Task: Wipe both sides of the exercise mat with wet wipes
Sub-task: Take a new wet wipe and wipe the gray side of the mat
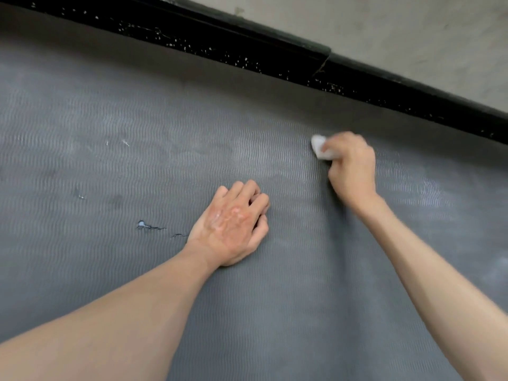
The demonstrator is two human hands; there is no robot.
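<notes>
A grey exercise mat (115, 171) with a fine wavy texture fills most of the view, lying flat. My right hand (353, 167) is closed around a bunched white wet wipe (320, 146) and presses it on the mat near the far edge. My left hand (233, 225) rests on the mat's middle, palm down, fingers curled under, holding nothing. A small tear (145, 225) with a pale hole shows in the mat left of my left hand. Lighter sheen patches lie on the mat to the right.
A black speckled strip of floor and skirting (247, 55) runs diagonally along the mat's far edge. Behind it rises a pale grey wall (412, 31). The mat continues out of frame left, right and toward me.
</notes>
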